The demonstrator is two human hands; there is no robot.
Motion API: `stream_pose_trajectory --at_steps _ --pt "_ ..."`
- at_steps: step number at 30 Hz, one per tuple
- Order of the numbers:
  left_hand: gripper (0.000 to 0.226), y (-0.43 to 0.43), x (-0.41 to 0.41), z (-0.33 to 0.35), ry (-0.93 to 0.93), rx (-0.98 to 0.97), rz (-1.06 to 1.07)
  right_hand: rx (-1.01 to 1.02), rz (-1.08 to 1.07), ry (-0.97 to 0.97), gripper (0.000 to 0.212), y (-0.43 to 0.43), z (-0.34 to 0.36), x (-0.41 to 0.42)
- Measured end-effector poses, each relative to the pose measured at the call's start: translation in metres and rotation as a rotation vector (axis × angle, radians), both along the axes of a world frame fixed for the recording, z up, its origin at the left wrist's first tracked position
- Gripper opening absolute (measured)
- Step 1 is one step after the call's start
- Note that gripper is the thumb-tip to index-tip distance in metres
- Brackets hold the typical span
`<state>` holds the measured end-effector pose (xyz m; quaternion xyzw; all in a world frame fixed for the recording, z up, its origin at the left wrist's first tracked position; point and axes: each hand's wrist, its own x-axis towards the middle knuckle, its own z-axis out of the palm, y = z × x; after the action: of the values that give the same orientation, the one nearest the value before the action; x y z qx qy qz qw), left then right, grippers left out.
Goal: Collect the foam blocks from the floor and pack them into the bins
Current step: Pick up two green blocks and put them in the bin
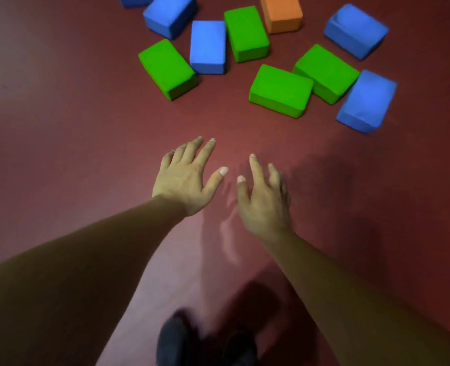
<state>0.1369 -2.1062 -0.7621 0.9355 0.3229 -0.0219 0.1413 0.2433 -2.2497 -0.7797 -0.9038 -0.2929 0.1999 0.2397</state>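
Both hands are held out over the dark red floor (60,133), with nothing gripped. The left hand (184,178) is spread flat, fingers straight. The right hand (263,199) is relaxed, fingers loosely extended. The foam blocks (208,46) are scattered on the floor at the far side, well apart from both hands. The nearest green block (280,89) lies far right of the hands, and an orange block (280,13) is noted at the far edge. A blurred dark shoe (173,339) is seen near.

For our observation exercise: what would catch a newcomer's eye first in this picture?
Bright foam blocks lie scattered on the dark red floor along the top: green, blue, one orange block. Below them, the left hand and right hand reach forward, fingers spread, holding nothing.
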Motion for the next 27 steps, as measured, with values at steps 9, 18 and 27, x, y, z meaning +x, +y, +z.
stream_pose_trajectory --at_steps 9,18,27 --pt "0.08 0.144 0.134 -0.041 0.015 -0.06 0.043 -0.046 0.008 -0.091 0.066 0.155 -0.041 0.128" --pt "0.079 0.226 0.303 -0.123 -0.041 -0.076 -0.07 -0.215 0.077 -0.185 0.075 0.234 -0.124 0.29" --pt "0.083 0.239 0.405 -0.267 -0.052 -0.071 -0.03 -0.535 0.602 -0.3 0.125 0.263 -0.246 0.433"
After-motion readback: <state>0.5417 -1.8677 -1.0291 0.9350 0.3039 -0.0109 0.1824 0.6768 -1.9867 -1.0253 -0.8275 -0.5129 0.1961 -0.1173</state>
